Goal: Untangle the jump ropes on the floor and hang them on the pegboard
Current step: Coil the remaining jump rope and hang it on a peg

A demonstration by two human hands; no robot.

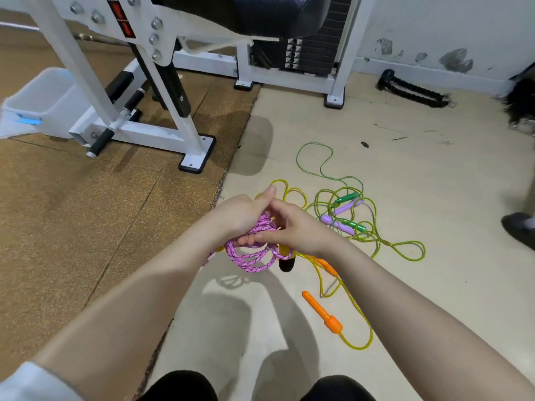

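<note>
A pink braided jump rope (251, 256) hangs in loops above the floor, gripped by both hands. My left hand (241, 215) holds the bundle from the left with the thumb up. My right hand (292, 230) curls round the same coils from the right. Below the hands hangs a yellow and black handle (286, 260). On the floor lies a tangle of yellow-green ropes (373, 235) with green handles (347, 198) and lilac handles (346, 208). An orange handle (322, 312) on a yellow rope lies nearer to me. No pegboard is in view.
A white weight machine frame (185, 125) stands on brown rubber mats at the back left, with a white bin (43, 102) beside it. A black rope grip (411, 89) lies by the wall. Someone's dark shoe (518, 227) is at the right edge.
</note>
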